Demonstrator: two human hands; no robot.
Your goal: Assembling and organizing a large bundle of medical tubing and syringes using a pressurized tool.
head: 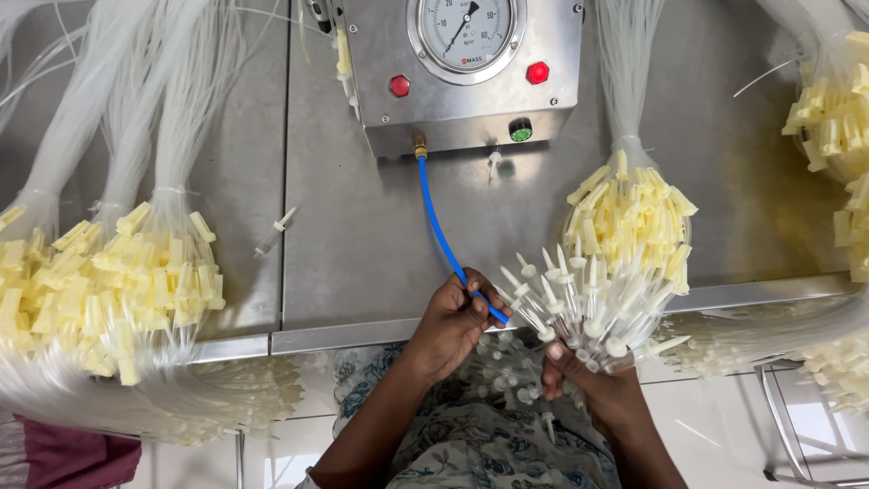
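Blue hose (442,237) runs from the brass outlet of the steel gauge box (462,77) down to my left hand (450,323), which pinches its free end. My right hand (593,380) is clenched around a bundle of clear tubes with white tips (568,303), fanned out just beside the hose end. I judge the work is far from finished: many tied bundles with yellow caps (127,276) lie on the bench (362,235) at both sides, but I cannot tell which are done.
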